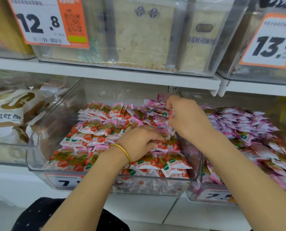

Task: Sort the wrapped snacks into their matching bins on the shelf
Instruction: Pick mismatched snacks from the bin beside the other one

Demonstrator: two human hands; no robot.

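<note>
A clear middle bin (39,165) holds rows of red strawberry snack packets (92,137), with several purple-pink packets (153,105) mixed in at its back right. The bin to the right (195,197) is piled with purple-pink packets (238,122). My left hand (139,142), with a gold bangle at the wrist, rests knuckles-up on the strawberry packets, fingers curled into them. My right hand (183,117) reaches over the back right of the middle bin and pinches a small bunch of packets (169,114) showing pink and red.
A bin of large tan bread packs (10,110) stands at the left. The white shelf board (105,74) above carries clear bins of sliced bread (144,34) with orange price tags (44,20). The upper shelf hangs low over the bins' backs.
</note>
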